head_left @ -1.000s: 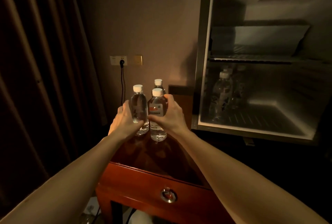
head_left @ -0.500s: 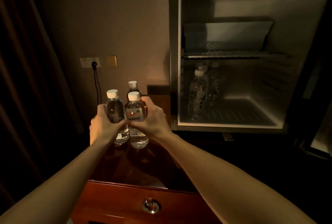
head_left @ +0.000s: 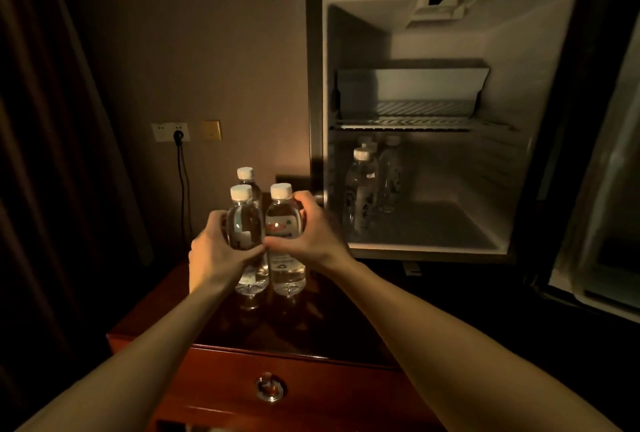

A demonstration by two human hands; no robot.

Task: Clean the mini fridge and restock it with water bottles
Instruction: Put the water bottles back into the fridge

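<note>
Two clear water bottles with white caps are side by side above the wooden nightstand (head_left: 214,327). My left hand (head_left: 214,255) grips the left bottle (head_left: 244,223) around its middle. My right hand (head_left: 308,237) grips the right bottle (head_left: 285,220), which carries a red-marked label. A third bottle (head_left: 246,177) stands just behind them, mostly hidden. The mini fridge (head_left: 415,119) is open to the right, with several bottles (head_left: 362,189) standing at the left of its lower compartment.
The fridge door (head_left: 602,189) hangs open at the far right. A wire shelf (head_left: 408,125) splits the fridge interior. A wall socket (head_left: 171,131) with a black cable sits behind the nightstand. A dark curtain (head_left: 45,154) fills the left side. The nightstand drawer has a round metal pull (head_left: 270,388).
Both hands keep their grip on the two front bottles, which now sit a little higher and nearer the fridge. The camera view has swung so the fridge appears more centred.
</note>
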